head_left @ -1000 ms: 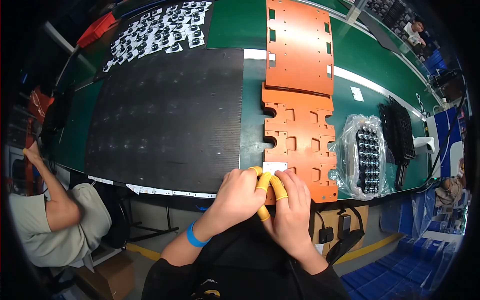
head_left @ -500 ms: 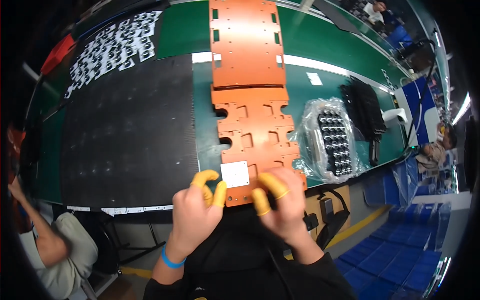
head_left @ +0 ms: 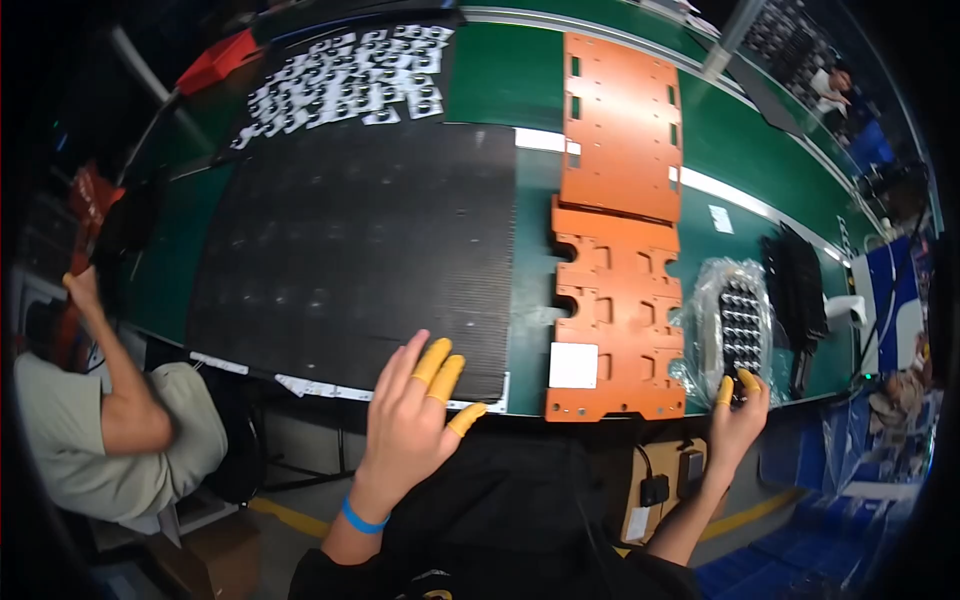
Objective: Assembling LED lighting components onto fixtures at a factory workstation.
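Note:
My left hand (head_left: 410, 420), with yellow finger cots and a blue wristband, is open with fingers apart above the near edge of the black ribbed mat (head_left: 350, 250). At the near end of a bag-wrapped tray of small black round parts (head_left: 741, 320), my right hand (head_left: 738, 425) closes a thumb and finger, also in yellow cots. Something dark shows between those fingertips, too small to make out. A white square plate (head_left: 574, 365) lies on the near left corner of the orange fixture (head_left: 625, 300), between my hands and touched by neither.
Beyond the fixture lies a flat orange panel (head_left: 620, 130). White cards with black round parts (head_left: 350, 80) cover the mat's far end. Black items (head_left: 795, 290) lie right of the tray. A red bin (head_left: 218, 62) stands far left. A person (head_left: 110, 430) sits at the left.
My right hand has moved from the orange fixture to the tray on the right. My left hand has left the white plate's side and spread its fingers by the mat. The view has swung left.

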Demonstrator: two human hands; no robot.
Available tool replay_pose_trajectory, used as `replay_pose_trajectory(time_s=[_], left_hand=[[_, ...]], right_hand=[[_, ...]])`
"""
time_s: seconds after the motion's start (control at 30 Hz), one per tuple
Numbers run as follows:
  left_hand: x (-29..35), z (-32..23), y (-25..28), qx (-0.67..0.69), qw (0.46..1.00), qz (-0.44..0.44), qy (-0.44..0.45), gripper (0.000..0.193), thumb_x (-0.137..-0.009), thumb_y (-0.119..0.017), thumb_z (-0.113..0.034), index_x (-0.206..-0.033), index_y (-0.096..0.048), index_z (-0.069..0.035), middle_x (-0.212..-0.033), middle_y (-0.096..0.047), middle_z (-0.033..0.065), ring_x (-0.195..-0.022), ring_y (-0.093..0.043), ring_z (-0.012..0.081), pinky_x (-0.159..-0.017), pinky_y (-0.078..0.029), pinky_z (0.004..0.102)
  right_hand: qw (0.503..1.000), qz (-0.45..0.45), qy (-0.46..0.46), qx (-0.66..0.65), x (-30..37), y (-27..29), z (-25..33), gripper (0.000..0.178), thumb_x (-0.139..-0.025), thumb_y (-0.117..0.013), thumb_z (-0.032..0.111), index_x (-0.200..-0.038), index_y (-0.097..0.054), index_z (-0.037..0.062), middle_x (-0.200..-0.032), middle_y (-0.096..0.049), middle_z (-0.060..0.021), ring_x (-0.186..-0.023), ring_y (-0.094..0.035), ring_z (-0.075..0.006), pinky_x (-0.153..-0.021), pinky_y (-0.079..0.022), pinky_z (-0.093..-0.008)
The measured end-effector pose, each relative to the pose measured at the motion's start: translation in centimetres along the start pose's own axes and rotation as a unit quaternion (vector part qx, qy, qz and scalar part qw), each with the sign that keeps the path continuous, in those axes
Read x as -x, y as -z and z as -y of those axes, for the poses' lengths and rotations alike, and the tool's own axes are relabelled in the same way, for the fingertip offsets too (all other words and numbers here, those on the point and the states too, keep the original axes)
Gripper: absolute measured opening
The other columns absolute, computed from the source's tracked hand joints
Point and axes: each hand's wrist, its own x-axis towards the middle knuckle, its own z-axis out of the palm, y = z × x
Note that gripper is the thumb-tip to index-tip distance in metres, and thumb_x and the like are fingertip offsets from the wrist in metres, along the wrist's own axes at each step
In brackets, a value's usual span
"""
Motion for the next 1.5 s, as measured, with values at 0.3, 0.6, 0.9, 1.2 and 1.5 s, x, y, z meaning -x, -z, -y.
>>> replay_pose_trajectory(time_s=[0.3,0.6,0.9,1.2,1.5], left_hand=[[-0.8,0.9,-0.1,-0.179,0.974,0.047,-0.132,0.043,-0.083,-0.068,-0.031,-0.108,-0.068,0.004,-0.110,-0.065,0.0242,-0.116,-0.057,0.0421,-0.101,-0.046,0.0478],[-0.1,1.8,-1.5,-0.268,0.930,-0.020,-0.252,0.035,-0.089,-0.060,-0.025,-0.111,-0.065,0.002,-0.099,-0.066,0.0275,-0.101,-0.064,0.0458,-0.088,-0.055,0.0478],[-0.9,2.4,-0.5,-0.245,0.887,-0.090,-0.382,0.023,-0.083,-0.057,-0.012,-0.101,-0.064,0.001,-0.082,-0.066,0.0239,-0.078,-0.070,0.0447,-0.076,-0.059,0.0443],[-2.7,0.2,2.9,-0.199,0.869,-0.185,-0.414,0.011,-0.082,-0.064,-0.005,-0.087,-0.056,-0.001,-0.080,-0.065,0.0188,-0.073,-0.071,0.0373,-0.065,-0.060,0.0378],[4.1,-3.0,-0.1,-0.002,0.926,-0.224,-0.303,0.020,-0.077,-0.064,-0.015,-0.095,-0.071,-0.011,-0.096,-0.069,0.0077,-0.092,-0.065,0.0227,-0.082,-0.050,0.0365]], right_hand=[[0.996,-0.056,0.065,0.032,0.3,0.7,1.6,0.024,-0.089,-0.065,0.008,-0.109,-0.063,-0.0029,-0.118,-0.060,-0.0159,-0.111,-0.053,-0.0347,-0.096,-0.041,-0.0429],[0.950,-0.032,0.173,-0.258,2.7,1.7,12.0,0.025,-0.086,-0.066,0.003,-0.109,-0.061,-0.0016,-0.106,-0.061,-0.0167,-0.099,-0.058,-0.0318,-0.091,-0.045,-0.0413],[0.631,0.404,0.019,-0.662,5.3,0.2,19.9,0.064,-0.088,-0.064,-0.002,-0.145,-0.034,-0.0015,-0.148,-0.037,-0.0170,-0.137,-0.040,-0.0308,-0.112,-0.036,-0.0445],[0.421,0.504,-0.331,-0.677,2.3,-0.9,24.6,0.026,-0.099,-0.053,0.008,-0.122,-0.047,-0.0004,-0.111,-0.058,-0.0077,-0.096,-0.062,-0.0158,-0.084,-0.055,-0.0294],[0.444,0.509,-0.165,-0.719,-0.9,1.6,27.3,0.033,-0.098,-0.051,0.006,-0.129,-0.046,-0.0022,-0.126,-0.057,-0.0175,-0.112,-0.061,-0.0327,-0.094,-0.053,-0.0576]])
